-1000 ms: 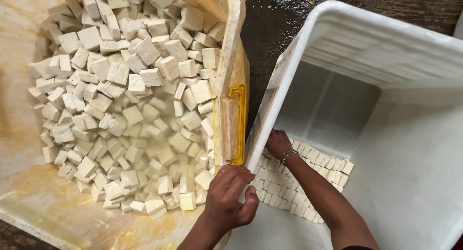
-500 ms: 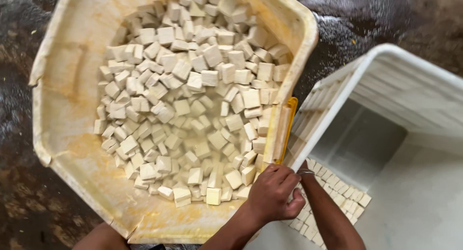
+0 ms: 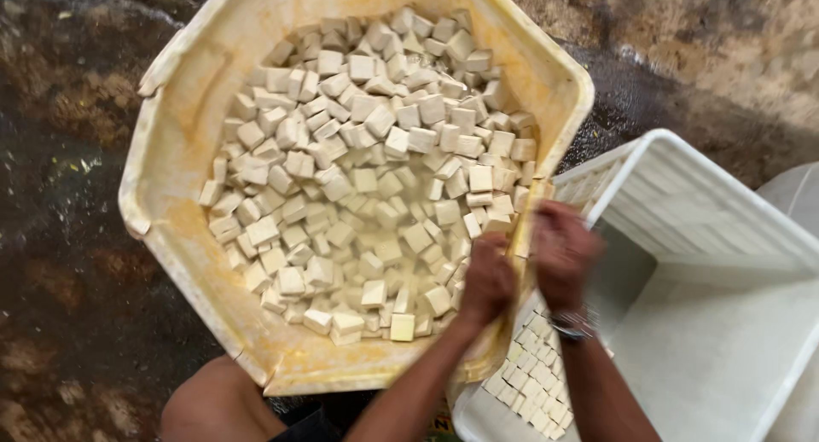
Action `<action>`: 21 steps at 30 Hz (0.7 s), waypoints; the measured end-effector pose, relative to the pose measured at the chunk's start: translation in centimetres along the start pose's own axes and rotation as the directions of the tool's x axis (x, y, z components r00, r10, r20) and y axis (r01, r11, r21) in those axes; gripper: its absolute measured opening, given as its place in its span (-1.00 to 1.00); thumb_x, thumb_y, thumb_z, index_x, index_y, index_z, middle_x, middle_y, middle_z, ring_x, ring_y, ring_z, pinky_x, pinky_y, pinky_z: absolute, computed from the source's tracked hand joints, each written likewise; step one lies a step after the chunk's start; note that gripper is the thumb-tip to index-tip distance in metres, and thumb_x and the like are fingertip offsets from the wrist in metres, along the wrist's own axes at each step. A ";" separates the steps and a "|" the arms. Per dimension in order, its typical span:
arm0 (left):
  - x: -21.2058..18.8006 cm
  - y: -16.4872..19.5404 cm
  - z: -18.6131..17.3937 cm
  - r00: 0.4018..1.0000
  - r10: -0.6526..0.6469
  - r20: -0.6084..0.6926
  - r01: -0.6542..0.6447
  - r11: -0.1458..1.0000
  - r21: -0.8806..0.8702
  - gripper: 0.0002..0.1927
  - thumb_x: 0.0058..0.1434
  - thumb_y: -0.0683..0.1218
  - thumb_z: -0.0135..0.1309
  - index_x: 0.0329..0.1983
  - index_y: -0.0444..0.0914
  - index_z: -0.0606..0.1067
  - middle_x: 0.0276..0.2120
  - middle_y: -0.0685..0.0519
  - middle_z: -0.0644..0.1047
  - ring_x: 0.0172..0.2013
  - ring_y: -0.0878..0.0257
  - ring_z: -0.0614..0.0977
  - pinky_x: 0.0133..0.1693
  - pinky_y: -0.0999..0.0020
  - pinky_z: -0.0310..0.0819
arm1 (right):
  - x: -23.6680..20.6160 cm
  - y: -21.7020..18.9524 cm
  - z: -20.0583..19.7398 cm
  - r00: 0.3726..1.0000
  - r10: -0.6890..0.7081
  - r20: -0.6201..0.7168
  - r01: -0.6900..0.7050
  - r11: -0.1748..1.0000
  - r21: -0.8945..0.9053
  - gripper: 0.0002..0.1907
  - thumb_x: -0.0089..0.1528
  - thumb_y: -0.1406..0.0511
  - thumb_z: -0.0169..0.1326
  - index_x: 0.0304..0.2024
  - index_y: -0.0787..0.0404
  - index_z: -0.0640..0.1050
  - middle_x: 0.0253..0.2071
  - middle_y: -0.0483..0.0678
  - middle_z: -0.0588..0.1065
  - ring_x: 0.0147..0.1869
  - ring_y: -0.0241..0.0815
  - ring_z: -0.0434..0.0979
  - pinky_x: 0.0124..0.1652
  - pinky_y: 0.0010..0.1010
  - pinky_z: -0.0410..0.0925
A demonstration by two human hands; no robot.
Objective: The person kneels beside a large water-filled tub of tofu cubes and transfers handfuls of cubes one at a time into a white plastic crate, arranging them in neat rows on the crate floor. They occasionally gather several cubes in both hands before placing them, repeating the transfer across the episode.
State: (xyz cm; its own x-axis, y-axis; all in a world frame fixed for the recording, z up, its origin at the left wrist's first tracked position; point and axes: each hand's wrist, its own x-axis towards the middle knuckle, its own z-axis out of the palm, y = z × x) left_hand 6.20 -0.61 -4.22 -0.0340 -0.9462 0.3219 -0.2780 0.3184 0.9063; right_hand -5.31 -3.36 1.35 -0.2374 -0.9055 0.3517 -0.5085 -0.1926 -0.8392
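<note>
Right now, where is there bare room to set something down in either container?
The white crate has open floor along its far and right walls; only its near-left corner holds a neat layer of cubes. The yellow tub is crowded with loose cubes, bare only along its left wall.

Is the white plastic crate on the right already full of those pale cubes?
No, the white plastic crate holds only one flat patch of pale cubes at its near corner, and the rest of its floor is bare.

Food workshop, tub (image 3: 171, 229) of tofu cubes (image 3: 367, 177), wet floor (image 3: 60, 194)
</note>
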 end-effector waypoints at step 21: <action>2.0 -14.3 -24.8 0.490 -0.863 0.124 0.208 0.254 0.945 -0.57 0.24 0.08 0.11 0.14 -0.15 0.52 0.14 -0.05 0.51 0.17 0.00 0.52 0.08 -0.06 0.37 | -2.4 3.0 18.3 0.744 0.545 0.388 -0.227 0.751 -0.620 -0.50 0.10 0.18 0.24 0.04 0.21 0.44 -0.21 0.15 0.57 -0.08 0.15 0.58 -0.07 -0.08 0.42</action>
State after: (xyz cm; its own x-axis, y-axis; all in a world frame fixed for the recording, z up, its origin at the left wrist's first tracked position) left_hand 33.90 -5.62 -9.75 0.1044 -0.7456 -0.6582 -0.9844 -0.1718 0.0385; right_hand 8.84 -8.70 -9.59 -0.1329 -0.9248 -0.3565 -0.8413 0.2954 -0.4527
